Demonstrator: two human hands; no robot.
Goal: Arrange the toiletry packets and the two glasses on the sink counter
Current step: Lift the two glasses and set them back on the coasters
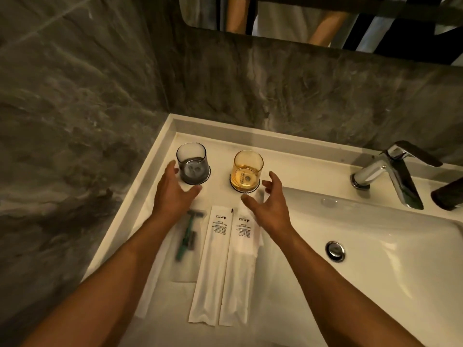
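Note:
A grey glass (192, 163) and an amber glass (247, 171) stand upright on dark round coasters at the back of the white counter (160, 176). My left hand (174, 190) is spread just in front of the grey glass, its fingers close to the base, holding nothing. My right hand (268, 204) hovers open below and right of the amber glass. Two long white packets (216, 266) (238, 279) lie side by side in front, and a clear packet with a green razor (186, 236) lies to their left. Another packet is partly hidden under my right hand.
The sink basin (375, 246) with its drain (335, 251) is to the right. A chrome faucet (390, 171) stands at the back right, a dark object (448, 194) beside it. Dark marble walls close in the left and back; a mirror hangs above.

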